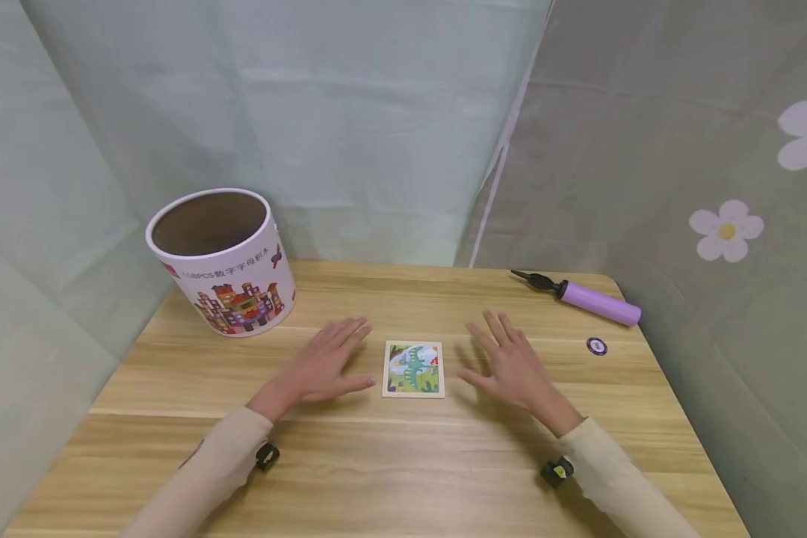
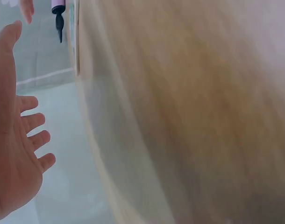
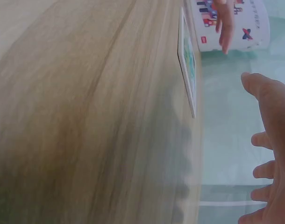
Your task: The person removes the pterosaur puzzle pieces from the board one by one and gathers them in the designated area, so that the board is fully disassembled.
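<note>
A small square picture puzzle (image 1: 413,369) in a pale wooden frame lies flat on the table, showing a green winged dinosaur. To its left hovers my left hand (image 1: 326,364), fingers spread and thumb pointing at the frame. On the other side my right hand (image 1: 507,370) mirrors it, its thumb near the puzzle's right edge. Both hands hold nothing. In the left wrist view the left palm (image 2: 14,172) is raised off the wood with fingers extended. The right wrist view has the puzzle (image 3: 187,60) edge-on beside the right hand (image 3: 278,140).
A large white printed bucket (image 1: 232,276) stands at the back left. At the back right lies a purple hand pump (image 1: 598,302) with a black nozzle, and a round purple-rimmed chip (image 1: 596,346) is in front of it. Curtains (image 1: 376,134) hang behind the wooden table (image 1: 390,471).
</note>
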A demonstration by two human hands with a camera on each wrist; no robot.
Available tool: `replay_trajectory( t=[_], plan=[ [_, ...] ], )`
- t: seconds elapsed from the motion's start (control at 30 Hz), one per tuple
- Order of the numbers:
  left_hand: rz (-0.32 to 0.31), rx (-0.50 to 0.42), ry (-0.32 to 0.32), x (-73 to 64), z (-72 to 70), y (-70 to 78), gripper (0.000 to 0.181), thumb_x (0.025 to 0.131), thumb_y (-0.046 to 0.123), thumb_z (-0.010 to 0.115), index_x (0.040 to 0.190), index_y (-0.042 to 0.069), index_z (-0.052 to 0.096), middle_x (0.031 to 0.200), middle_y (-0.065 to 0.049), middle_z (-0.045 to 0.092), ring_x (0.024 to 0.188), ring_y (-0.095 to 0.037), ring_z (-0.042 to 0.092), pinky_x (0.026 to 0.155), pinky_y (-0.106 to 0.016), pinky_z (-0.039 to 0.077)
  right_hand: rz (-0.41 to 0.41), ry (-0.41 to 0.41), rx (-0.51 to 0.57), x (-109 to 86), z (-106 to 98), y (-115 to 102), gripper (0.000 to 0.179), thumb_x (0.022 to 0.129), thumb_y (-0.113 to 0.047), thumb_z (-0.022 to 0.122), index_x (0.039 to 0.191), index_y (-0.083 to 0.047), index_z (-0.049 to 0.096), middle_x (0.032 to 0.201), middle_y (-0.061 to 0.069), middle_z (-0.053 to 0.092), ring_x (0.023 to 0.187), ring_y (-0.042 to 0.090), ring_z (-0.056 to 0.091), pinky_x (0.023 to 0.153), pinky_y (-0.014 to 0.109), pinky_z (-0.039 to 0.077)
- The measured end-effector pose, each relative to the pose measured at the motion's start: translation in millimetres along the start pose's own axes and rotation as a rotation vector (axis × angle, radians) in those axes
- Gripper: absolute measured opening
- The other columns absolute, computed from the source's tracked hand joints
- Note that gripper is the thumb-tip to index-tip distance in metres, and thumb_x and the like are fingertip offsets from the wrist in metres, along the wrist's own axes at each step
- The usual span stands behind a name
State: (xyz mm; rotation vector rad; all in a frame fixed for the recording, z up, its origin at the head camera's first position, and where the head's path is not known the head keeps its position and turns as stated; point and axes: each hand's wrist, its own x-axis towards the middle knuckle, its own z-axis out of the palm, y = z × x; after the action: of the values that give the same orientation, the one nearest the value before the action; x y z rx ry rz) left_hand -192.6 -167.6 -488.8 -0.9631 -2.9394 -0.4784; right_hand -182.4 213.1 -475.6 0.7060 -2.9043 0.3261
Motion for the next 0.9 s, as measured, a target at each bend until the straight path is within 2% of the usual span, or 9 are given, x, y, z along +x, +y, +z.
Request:
replay_trajectory(
  t=[0.23, 0.5, 0.63, 0.9],
  plan=[
    [-0.011, -0.071, -0.055, 4.0, 6.9, 7.0, 0.099, 0.092, 0.069, 0.057, 0.163, 0.008, 0.025, 0.169, -0.014, 0.023, 0.154, -0.036, 0.023, 0.124, -0.053, 0.018, -0.041, -0.009, 0.013, 6.4, 5, -6, 0.087, 0.092, -0.069, 0.057, 0.159, -0.016, 0.038, 0.169, 0.017, 0.017, 0.153, 0.046, 0.02, 0.118, 0.065, 0.027],
    [0.007, -0.104, -0.095, 10.3, 11.4, 17.7, 0.098, 0.092, 0.071, 0.056, 0.162, 0.009, 0.027, 0.168, -0.012, 0.025, 0.154, -0.032, 0.024, 0.124, -0.052, 0.019, -0.085, -0.01, 0.052, 12.4, 11, -11, 0.086, 0.094, -0.068, 0.056, 0.159, -0.014, 0.038, 0.166, 0.022, 0.024, 0.151, 0.047, 0.024, 0.118, 0.064, 0.028],
    [-0.006, -0.113, -0.125, 13.3, 13.9, 20.4, 0.099, 0.091, 0.073, 0.055, 0.162, 0.01, 0.027, 0.169, -0.011, 0.024, 0.155, -0.029, 0.023, 0.124, -0.052, 0.018, -0.1, -0.018, 0.07, 15.9, 13, -15, 0.086, 0.094, -0.067, 0.056, 0.158, -0.012, 0.039, 0.165, 0.023, 0.027, 0.151, 0.045, 0.025, 0.12, 0.059, 0.026],
    [-0.053, -0.181, -0.18, 17.8, 18.3, 22.2, 0.104, 0.088, 0.072, 0.062, 0.163, 0.01, 0.025, 0.168, -0.011, 0.025, 0.154, -0.031, 0.025, 0.124, -0.054, 0.018, -0.097, -0.07, 0.143, 26.0, 20, -23, 0.084, 0.096, -0.069, 0.052, 0.159, -0.015, 0.038, 0.166, 0.019, 0.027, 0.153, 0.041, 0.024, 0.123, 0.055, 0.022]
  ],
)
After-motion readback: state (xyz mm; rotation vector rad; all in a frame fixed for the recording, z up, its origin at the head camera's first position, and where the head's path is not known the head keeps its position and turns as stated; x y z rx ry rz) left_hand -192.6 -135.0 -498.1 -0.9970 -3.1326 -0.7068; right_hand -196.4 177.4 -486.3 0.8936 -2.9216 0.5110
